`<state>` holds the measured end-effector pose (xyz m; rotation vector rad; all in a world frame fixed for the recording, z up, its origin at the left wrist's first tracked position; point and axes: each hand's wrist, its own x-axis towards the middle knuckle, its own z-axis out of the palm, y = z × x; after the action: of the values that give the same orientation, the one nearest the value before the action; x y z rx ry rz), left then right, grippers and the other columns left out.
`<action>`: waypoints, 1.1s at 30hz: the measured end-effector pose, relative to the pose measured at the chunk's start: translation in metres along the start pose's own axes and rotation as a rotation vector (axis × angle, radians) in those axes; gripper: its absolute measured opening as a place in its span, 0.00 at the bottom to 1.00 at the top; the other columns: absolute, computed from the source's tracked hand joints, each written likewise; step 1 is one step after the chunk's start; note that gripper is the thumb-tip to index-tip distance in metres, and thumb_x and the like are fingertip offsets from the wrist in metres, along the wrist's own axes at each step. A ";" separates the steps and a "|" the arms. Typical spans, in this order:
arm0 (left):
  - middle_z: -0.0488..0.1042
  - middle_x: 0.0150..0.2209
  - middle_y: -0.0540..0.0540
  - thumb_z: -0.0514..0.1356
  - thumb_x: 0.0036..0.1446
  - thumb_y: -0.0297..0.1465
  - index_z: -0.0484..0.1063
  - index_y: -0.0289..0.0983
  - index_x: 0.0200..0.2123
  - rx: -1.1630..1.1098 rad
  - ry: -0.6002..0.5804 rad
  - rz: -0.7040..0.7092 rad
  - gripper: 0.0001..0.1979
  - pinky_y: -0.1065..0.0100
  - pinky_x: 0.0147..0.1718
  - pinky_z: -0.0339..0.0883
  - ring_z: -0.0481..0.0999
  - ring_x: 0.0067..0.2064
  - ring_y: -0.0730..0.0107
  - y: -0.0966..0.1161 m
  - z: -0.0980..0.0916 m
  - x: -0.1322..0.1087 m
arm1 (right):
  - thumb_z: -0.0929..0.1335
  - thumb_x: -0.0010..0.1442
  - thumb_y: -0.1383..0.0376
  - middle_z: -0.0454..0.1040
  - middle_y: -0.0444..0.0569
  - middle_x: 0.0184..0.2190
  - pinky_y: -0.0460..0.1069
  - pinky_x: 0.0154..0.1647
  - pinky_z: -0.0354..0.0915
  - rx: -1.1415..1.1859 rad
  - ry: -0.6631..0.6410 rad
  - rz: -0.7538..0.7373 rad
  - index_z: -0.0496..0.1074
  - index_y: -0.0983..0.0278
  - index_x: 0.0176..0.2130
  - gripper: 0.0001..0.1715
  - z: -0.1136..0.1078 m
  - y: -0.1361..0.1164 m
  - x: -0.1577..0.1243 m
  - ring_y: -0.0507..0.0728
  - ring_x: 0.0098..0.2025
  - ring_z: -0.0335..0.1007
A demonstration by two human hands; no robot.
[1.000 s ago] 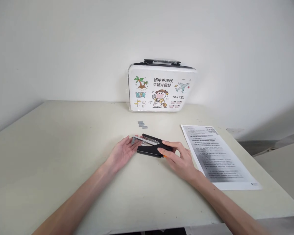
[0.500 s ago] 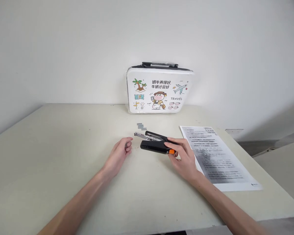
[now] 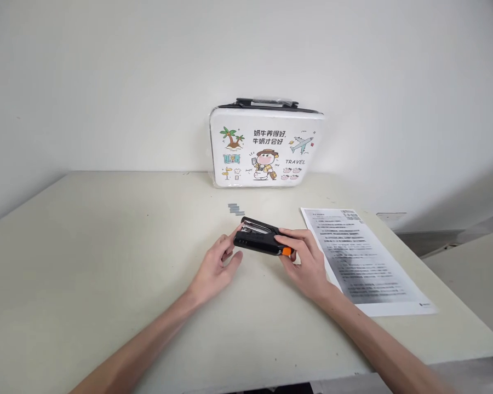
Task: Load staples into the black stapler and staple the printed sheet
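Note:
My right hand (image 3: pixel 306 262) grips the rear of a black stapler (image 3: pixel 257 242) with an orange part at its back end. The stapler is tilted, its front pointing left and its jaws apart, with the metal staple tray (image 3: pixel 251 230) between them. At its front end is my left hand (image 3: pixel 219 268), index finger touching the tray's tip. The other left fingers are curled in and the thumb stands apart below; whatever lies inside them is hidden. Just beyond the stapler, several grey strips of staples (image 3: pixel 235 209) lie on the table.
A white case (image 3: pixel 267 145) with cartoon prints and a black handle stands against the wall at the back of the table (image 3: pixel 107 262). To the right lies a printed sheet of paper (image 3: pixel 370 262), partly behind my right forearm.
My left hand has moved right to the stapler's front. The metal tray that stuck out has slid back in. A grey piece seen in my left fingers no longer shows.

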<state>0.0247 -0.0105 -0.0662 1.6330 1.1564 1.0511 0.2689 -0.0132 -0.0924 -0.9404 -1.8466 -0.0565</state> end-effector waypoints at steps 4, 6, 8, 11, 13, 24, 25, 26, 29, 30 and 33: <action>0.56 0.31 0.51 0.64 0.60 0.38 0.80 0.46 0.55 0.012 -0.018 -0.001 0.20 0.65 0.35 0.60 0.60 0.33 0.64 0.003 0.002 -0.001 | 0.67 0.64 0.77 0.74 0.54 0.52 0.47 0.24 0.73 -0.007 -0.009 0.026 0.71 0.54 0.56 0.26 0.000 0.001 -0.001 0.57 0.43 0.77; 0.54 0.30 0.53 0.64 0.59 0.39 0.75 0.46 0.62 -0.027 -0.011 -0.049 0.27 0.66 0.35 0.59 0.58 0.32 0.66 0.005 0.001 0.000 | 0.67 0.64 0.76 0.74 0.53 0.53 0.48 0.24 0.73 0.003 -0.019 0.037 0.71 0.54 0.56 0.26 0.000 0.001 -0.001 0.56 0.42 0.77; 0.53 0.30 0.54 0.64 0.59 0.39 0.69 0.46 0.67 -0.085 0.005 -0.123 0.33 0.67 0.34 0.58 0.56 0.30 0.68 0.006 -0.001 0.001 | 0.67 0.65 0.75 0.74 0.54 0.53 0.48 0.25 0.73 0.010 -0.033 0.064 0.71 0.54 0.56 0.24 0.001 0.001 -0.002 0.56 0.42 0.77; 0.56 0.32 0.54 0.65 0.57 0.37 0.70 0.47 0.66 -0.189 0.088 -0.234 0.32 0.68 0.33 0.57 0.58 0.31 0.69 0.004 -0.005 0.004 | 0.67 0.67 0.72 0.74 0.53 0.53 0.48 0.25 0.72 0.010 -0.057 0.135 0.71 0.55 0.55 0.20 0.000 0.001 -0.002 0.54 0.38 0.76; 0.59 0.33 0.53 0.66 0.56 0.36 0.73 0.47 0.61 -0.299 0.165 -0.291 0.28 0.68 0.36 0.59 0.60 0.32 0.70 0.001 -0.009 0.007 | 0.67 0.68 0.69 0.74 0.53 0.53 0.49 0.26 0.72 0.010 -0.080 0.197 0.71 0.55 0.54 0.16 0.000 0.002 -0.002 0.53 0.33 0.73; 0.63 0.29 0.55 0.68 0.51 0.33 0.71 0.37 0.42 -0.880 0.314 -0.360 0.15 0.70 0.28 0.55 0.60 0.28 0.76 -0.010 -0.013 0.013 | 0.71 0.65 0.51 0.74 0.47 0.38 0.52 0.31 0.67 0.108 -0.232 0.530 0.71 0.59 0.48 0.18 0.029 0.005 0.011 0.55 0.28 0.67; 0.64 0.30 0.54 0.67 0.52 0.33 0.71 0.36 0.41 -0.900 0.324 -0.361 0.14 0.70 0.29 0.56 0.62 0.28 0.76 -0.011 -0.012 0.013 | 0.71 0.64 0.51 0.75 0.46 0.37 0.52 0.32 0.67 0.117 -0.239 0.561 0.71 0.59 0.47 0.18 0.038 0.002 0.014 0.55 0.29 0.67; 0.66 0.30 0.53 0.66 0.52 0.33 0.71 0.36 0.41 -0.919 0.333 -0.365 0.14 0.70 0.29 0.58 0.63 0.28 0.75 -0.012 -0.012 0.013 | 0.71 0.64 0.51 0.75 0.46 0.36 0.52 0.32 0.67 0.128 -0.246 0.587 0.70 0.59 0.47 0.18 0.048 -0.001 0.018 0.56 0.29 0.68; 0.69 0.30 0.50 0.64 0.54 0.32 0.72 0.35 0.40 -0.992 0.367 -0.386 0.11 0.70 0.32 0.62 0.69 0.30 0.73 -0.014 -0.010 0.013 | 0.71 0.62 0.52 0.76 0.46 0.36 0.52 0.34 0.67 0.165 -0.243 0.621 0.70 0.59 0.46 0.18 0.086 -0.010 0.037 0.58 0.32 0.70; 0.70 0.30 0.50 0.63 0.55 0.31 0.73 0.35 0.40 -1.015 0.377 -0.394 0.10 0.69 0.32 0.63 0.70 0.30 0.72 -0.014 -0.010 0.013 | 0.71 0.61 0.53 0.76 0.47 0.37 0.53 0.35 0.68 0.179 -0.241 0.619 0.70 0.59 0.45 0.17 0.100 -0.012 0.044 0.58 0.33 0.71; 0.71 0.29 0.49 0.60 0.58 0.31 0.73 0.35 0.37 -1.061 0.407 -0.416 0.06 0.69 0.31 0.64 0.72 0.30 0.70 -0.014 -0.012 0.014 | 0.72 0.58 0.54 0.77 0.47 0.38 0.54 0.40 0.69 0.199 -0.260 0.604 0.69 0.59 0.41 0.15 0.140 -0.017 0.068 0.59 0.36 0.72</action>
<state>0.0131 0.0074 -0.0742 0.3471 0.8568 1.3932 0.1396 0.0751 -0.0995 -1.3690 -1.6825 0.6331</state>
